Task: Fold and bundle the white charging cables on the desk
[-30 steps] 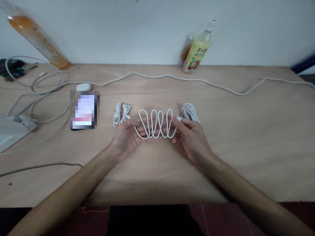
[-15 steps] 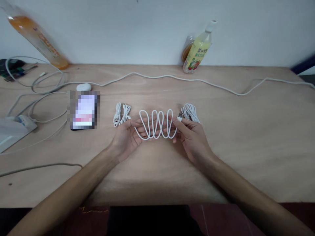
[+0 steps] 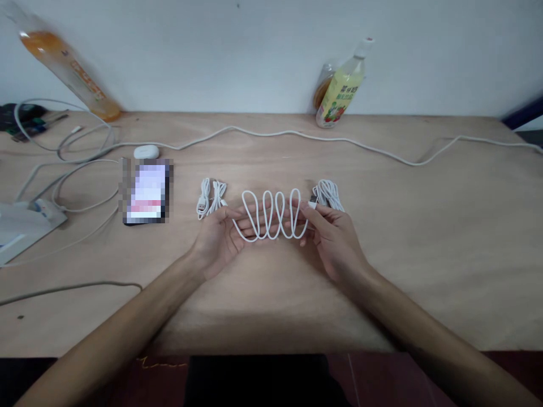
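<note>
Holding a thin, white, looped cable (image 3: 272, 238) between two hands

Near the middle, the left hand (image 3: 215, 237) pinches its left part under the thumb, palm up; the right hand (image 3: 337, 237) grips it beside its metal-tipped plug (image 3: 314, 199). Loops span the fingers over the pale wooden table (image 3: 271, 305). Just beyond lie two small white cable bundles (image 3: 204, 198) left, a white coiled bundle (image 3: 331, 193) right. Far right stands a yellow-labelled bottle (image 3: 339, 96).

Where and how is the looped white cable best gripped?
Probably by its USB plug, pinched from the right, where the right hand holds it: that end looks stiff and straight, while the white cable spreads in loose loops.
</note>
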Demonstrator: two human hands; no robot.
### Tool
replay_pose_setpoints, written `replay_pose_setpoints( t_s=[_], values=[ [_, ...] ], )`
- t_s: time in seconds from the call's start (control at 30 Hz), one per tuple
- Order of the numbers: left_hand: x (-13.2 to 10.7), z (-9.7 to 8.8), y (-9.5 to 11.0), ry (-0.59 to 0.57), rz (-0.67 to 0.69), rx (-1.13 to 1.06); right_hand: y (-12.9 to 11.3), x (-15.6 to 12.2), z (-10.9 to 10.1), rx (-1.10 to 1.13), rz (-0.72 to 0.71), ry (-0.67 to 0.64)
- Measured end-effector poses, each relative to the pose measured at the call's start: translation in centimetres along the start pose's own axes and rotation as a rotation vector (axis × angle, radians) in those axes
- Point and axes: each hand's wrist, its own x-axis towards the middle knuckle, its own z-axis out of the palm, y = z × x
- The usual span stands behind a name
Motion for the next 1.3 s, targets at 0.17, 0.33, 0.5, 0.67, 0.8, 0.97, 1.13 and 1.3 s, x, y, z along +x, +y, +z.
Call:
replay_pose_setpoints(
  t_s=[0.17, 0.33, 0.5, 0.67, 0.8, 0.97, 1.13, 1.3],
  values=[
    [0.1, -0.2, 0.0, -0.079, -0.012, -0.008, -0.1, 0.0, -0.1, -0.009, 0.000, 0.000],
    [0.1, -0.4, 0.0, -0.079, -0.001, -0.030, 0.1, 0.1, -0.2, -0.031, -0.007, 0.004],
    [0.1, -0.2, 0.0, -0.049, -0.003, -0.025, 0.2, 0.2, -0.2, -0.023, -0.010, 0.003],
    [0.0, 0.1, 0.0, -0.026, -0.004, -0.027, 0.2, 0.2, -0.2, -0.029, -0.011, 0.005],
    [0.1, -0.1, 0.0, -0.036, 0.004, -0.020, 0.2, 0.2, -0.2, -0.038, -0.015, 0.001],
    [0.3, -0.7, -0.1, -0.087, 0.005, -0.020, 0.2, 0.2, -0.3, -0.038, -0.013, -0.010],
    [0.4, -0.9, -0.2, -0.089, 0.014, -0.024, 0.2, 0.2, -0.3, -0.036, -0.015, -0.012],
    [0.2, -0.7, -0.1, -0.065, 0.005, -0.007, 0.2, 0.2, -0.3, -0.018, -0.017, -0.011]
  ],
)
